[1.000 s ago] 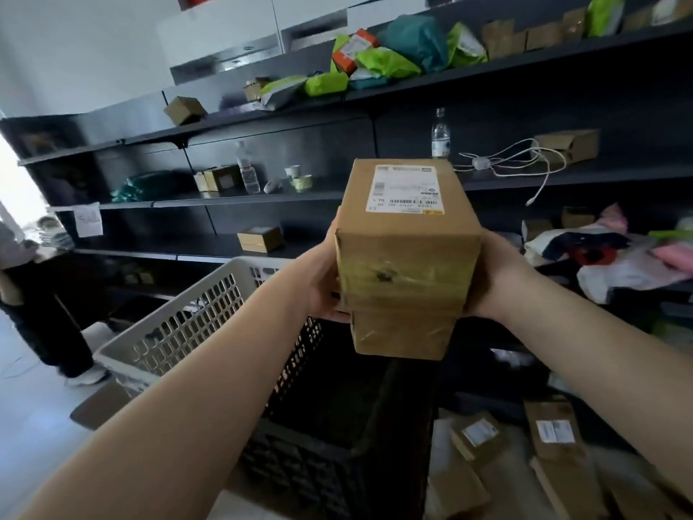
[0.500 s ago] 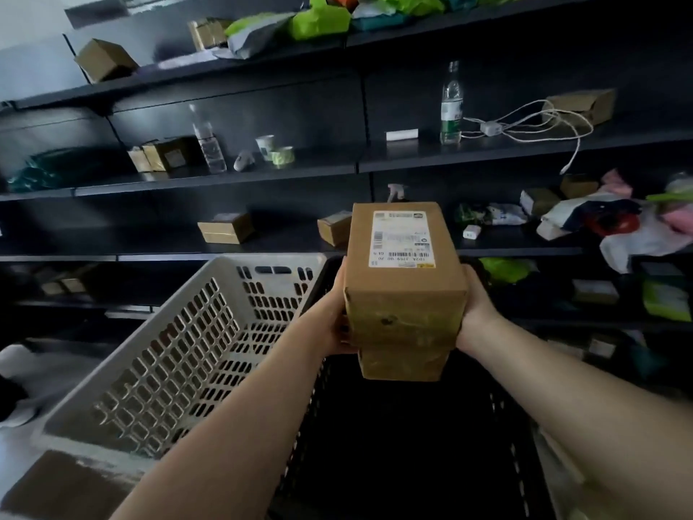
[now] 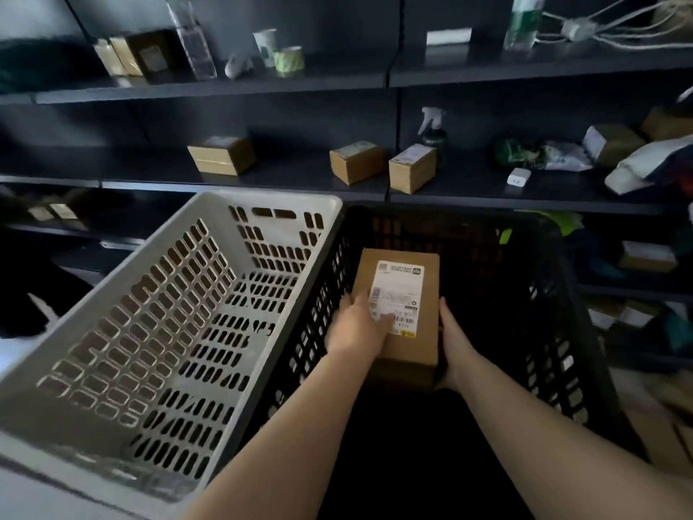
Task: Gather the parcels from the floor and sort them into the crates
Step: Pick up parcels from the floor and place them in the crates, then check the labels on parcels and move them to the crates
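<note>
Parcel: I see the brown cardboard box with a white label [image 3: 403,294] inside the black slatted plastic crate [image 3: 555,294], near its left wall.
Hands: my left hand [image 3: 360,326] and right hand [image 3: 455,341] clasp its two sides.
Neighbour: the grey slatted plastic crate [image 3: 157,332] touches the black one's left edge.

Parcel [image 3: 401,294] in right crate [image 3: 562,294] (inside).

Dark grey metal shelving [image 3: 390,82] is spanning the whole back of the dim room, its boards running in several tiers. Pale floor [image 3: 11,354] is showing at the lower left, catching brighter light.
</note>
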The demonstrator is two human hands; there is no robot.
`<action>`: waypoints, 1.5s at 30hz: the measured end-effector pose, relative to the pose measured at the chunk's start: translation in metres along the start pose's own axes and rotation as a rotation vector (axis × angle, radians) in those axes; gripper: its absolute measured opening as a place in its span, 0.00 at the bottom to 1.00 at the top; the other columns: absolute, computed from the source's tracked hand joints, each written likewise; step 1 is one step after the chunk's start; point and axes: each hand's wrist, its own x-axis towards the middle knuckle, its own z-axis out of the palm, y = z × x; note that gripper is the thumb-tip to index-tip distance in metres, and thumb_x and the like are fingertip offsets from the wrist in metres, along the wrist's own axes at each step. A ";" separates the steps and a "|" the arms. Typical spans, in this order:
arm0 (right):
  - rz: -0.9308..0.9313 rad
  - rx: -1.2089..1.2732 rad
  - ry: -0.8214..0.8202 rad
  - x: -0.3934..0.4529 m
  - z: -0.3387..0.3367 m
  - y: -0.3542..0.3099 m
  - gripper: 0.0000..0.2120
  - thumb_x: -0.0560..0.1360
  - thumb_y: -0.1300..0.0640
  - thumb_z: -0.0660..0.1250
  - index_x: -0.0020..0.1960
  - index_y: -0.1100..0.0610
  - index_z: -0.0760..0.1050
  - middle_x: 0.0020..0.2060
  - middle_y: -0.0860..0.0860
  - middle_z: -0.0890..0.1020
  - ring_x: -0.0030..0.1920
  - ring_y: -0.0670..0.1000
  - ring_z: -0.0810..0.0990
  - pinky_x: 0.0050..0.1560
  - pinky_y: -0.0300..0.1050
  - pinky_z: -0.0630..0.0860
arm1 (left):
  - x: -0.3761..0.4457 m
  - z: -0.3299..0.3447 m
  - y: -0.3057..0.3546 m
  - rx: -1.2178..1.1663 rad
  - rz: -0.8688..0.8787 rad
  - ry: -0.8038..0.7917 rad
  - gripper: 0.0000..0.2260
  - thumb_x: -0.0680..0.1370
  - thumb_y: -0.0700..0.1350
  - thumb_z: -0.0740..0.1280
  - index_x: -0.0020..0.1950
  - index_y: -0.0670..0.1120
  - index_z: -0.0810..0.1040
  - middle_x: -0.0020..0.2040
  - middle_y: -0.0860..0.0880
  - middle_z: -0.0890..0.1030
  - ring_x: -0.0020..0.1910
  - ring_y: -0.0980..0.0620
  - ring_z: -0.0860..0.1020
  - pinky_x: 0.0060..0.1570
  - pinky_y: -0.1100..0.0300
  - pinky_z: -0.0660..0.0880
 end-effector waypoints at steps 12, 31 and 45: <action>-0.199 -0.124 -0.094 0.027 0.024 -0.025 0.25 0.76 0.34 0.51 0.52 0.49 0.79 0.56 0.55 0.79 0.57 0.57 0.77 0.63 0.55 0.71 | 0.009 0.005 0.014 0.378 0.328 0.109 0.22 0.78 0.57 0.57 0.69 0.48 0.66 0.71 0.46 0.65 0.70 0.43 0.60 0.66 0.47 0.59; -1.000 -2.124 0.627 -0.209 -0.093 -0.063 0.18 0.75 0.45 0.61 0.61 0.55 0.70 0.57 0.54 0.75 0.59 0.57 0.71 0.53 0.52 0.68 | -0.109 0.002 0.132 0.445 0.640 0.178 0.18 0.78 0.54 0.60 0.64 0.48 0.71 0.61 0.45 0.74 0.61 0.42 0.71 0.57 0.47 0.69; -0.951 -1.978 0.671 -0.275 -0.348 -0.024 0.21 0.75 0.45 0.61 0.63 0.55 0.70 0.56 0.53 0.76 0.59 0.56 0.73 0.53 0.50 0.68 | -0.240 0.158 0.287 0.531 0.753 0.200 0.18 0.78 0.53 0.59 0.66 0.47 0.69 0.62 0.46 0.74 0.61 0.44 0.71 0.57 0.49 0.66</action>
